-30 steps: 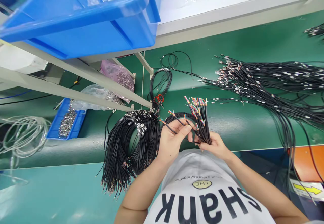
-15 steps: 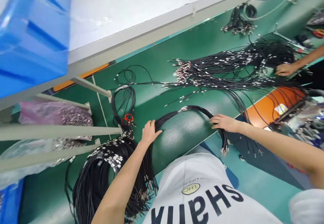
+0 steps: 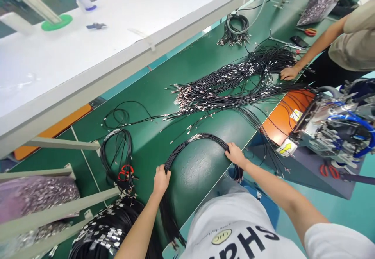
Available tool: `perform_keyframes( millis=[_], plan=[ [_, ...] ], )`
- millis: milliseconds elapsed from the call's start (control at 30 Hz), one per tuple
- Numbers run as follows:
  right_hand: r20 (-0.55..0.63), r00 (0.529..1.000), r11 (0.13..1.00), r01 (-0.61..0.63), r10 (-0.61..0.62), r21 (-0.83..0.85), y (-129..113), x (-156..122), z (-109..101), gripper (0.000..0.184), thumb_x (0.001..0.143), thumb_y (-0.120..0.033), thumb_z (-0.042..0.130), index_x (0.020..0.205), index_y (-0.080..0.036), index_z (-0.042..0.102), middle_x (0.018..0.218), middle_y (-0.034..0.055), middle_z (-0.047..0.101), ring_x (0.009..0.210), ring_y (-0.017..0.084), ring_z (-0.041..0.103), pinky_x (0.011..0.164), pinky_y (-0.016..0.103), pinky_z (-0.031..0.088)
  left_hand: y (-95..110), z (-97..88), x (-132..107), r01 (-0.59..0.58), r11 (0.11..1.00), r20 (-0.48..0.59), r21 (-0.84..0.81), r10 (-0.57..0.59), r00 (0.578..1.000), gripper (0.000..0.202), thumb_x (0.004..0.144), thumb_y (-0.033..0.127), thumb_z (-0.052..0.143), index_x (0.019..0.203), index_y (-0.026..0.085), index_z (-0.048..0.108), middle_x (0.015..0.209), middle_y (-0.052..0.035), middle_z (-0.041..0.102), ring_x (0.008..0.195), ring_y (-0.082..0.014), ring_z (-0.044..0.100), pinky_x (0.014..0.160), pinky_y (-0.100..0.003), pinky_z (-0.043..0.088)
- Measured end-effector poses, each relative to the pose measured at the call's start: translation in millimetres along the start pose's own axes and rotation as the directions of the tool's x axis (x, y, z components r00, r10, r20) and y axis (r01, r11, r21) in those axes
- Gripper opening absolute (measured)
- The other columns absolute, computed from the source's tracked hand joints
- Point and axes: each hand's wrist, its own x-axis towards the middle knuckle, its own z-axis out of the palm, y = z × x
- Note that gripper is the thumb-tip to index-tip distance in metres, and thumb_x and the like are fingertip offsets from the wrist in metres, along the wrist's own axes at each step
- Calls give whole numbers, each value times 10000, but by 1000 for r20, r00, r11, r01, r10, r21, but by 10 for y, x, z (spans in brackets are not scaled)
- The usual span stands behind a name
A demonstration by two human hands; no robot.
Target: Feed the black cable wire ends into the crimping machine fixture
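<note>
A bundle of thin black cables (image 3: 202, 136) arches over the green table, with pale tags gathered at its top. My left hand (image 3: 161, 179) is closed around the bundle's left side, where the cables run down toward the table's front edge. My right hand (image 3: 235, 154) grips the other side, and the ends there hang past the edge. Left of my left hand lies a smaller loop of black cables (image 3: 128, 142) with red-handled scissors (image 3: 125, 173) on it. Below that, a thick coil of tagged black cables (image 3: 109, 229) is partly hidden by my left arm.
Many loose black cables (image 3: 216, 83) spread across the green table, with a co-worker's hand (image 3: 288, 73) on them. A machine with an orange plate (image 3: 288, 114) stands at right. A white shelf (image 3: 123, 36) overhangs the back; its pale struts (image 3: 67, 143) cross the left side.
The view has shifted to the right. Both my hands have closed more firmly around the cable bundle, and its right end has drawn in toward my body.
</note>
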Motion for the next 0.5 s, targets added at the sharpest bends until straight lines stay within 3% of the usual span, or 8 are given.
perform_keyframes(
  millis=[167,267,367,500],
  plan=[
    [29,998,995,50,-53,83,477,621,-553,396,974,-262,524,1350,-139,530,1230,124,575,1103,232,577,992,402,447,252,-526,605,-101,994,-19,31,102,995,412,947,299,421,1331,152,442,1229,-140,517,1044,-268,620,915,-412,521],
    [60,993,991,92,-98,102,671,869,-774,453,946,-173,473,1395,-130,510,1223,137,548,1118,232,555,1016,339,400,356,-720,856,-138,989,26,48,137,990,418,932,276,437,1335,164,438,1233,-125,527,1047,-255,625,936,-397,513],
    [112,983,984,134,-147,118,698,860,-783,432,927,-154,484,1354,-131,546,1186,130,549,1054,223,576,988,321,405,410,-734,890,-133,988,106,74,125,987,375,891,242,478,1258,167,500,1146,-98,588,1042,-232,634,941,-358,512],
    [126,980,980,133,-152,150,505,714,-762,359,968,-202,487,1316,-135,541,1205,126,555,984,219,593,925,380,451,508,-716,770,-72,984,162,162,45,986,302,828,246,539,1120,175,568,1005,-83,641,982,-233,662,877,-347,528]
  ],
)
